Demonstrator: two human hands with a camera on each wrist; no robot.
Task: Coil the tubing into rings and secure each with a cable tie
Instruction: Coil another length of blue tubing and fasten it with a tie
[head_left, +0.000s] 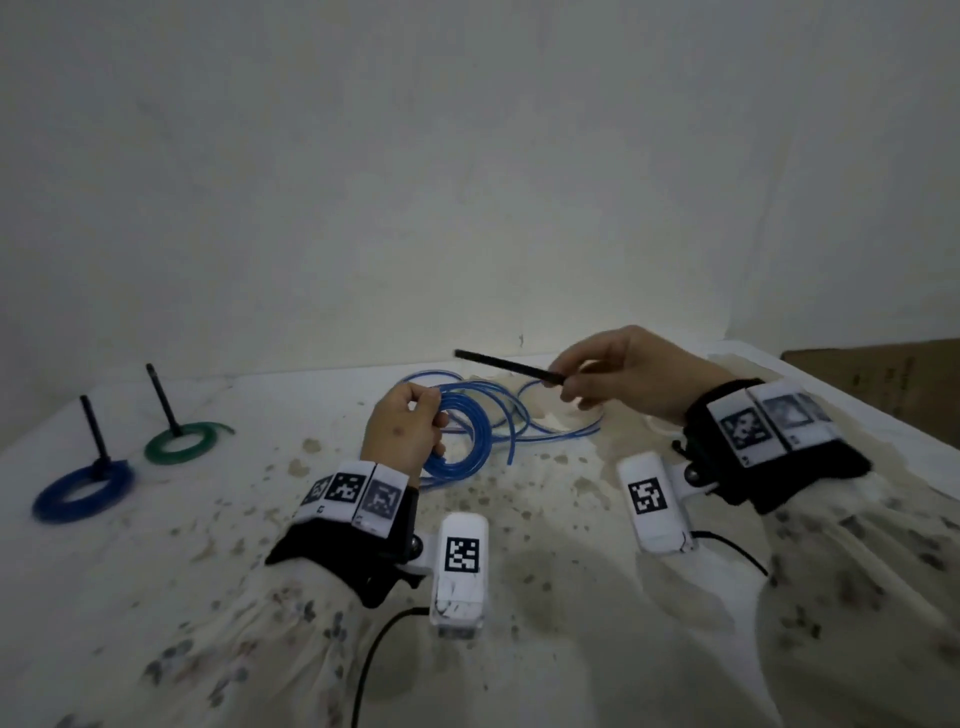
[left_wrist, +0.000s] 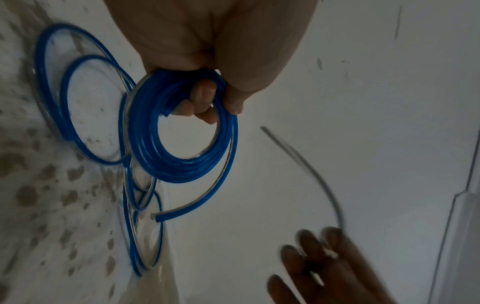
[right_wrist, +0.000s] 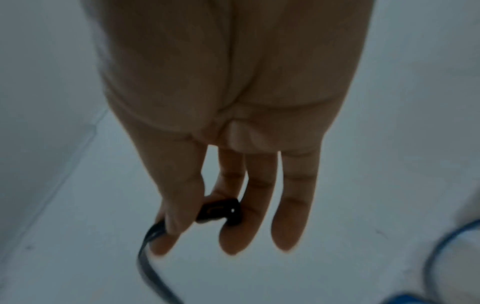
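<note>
My left hand (head_left: 405, 426) grips a tight coil of blue tubing (head_left: 470, 431) just above the table; in the left wrist view the fingers (left_wrist: 202, 102) curl through the coil (left_wrist: 182, 156), whose free end (left_wrist: 159, 218) hangs loose. More loose blue tubing (head_left: 524, 415) lies on the table behind it. My right hand (head_left: 613, 374) pinches a black cable tie (head_left: 506, 366) by its head end, held in the air to the right of the coil and pointing left. In the right wrist view the tie's head (right_wrist: 221, 210) sits between thumb and fingers.
At the far left lie two finished rings, one blue (head_left: 83, 491) and one green (head_left: 182, 441), each with a black tie sticking up. The table has a stained white cloth (head_left: 545, 519). A brown cardboard box (head_left: 883, 379) stands at the right edge. A white wall is close behind.
</note>
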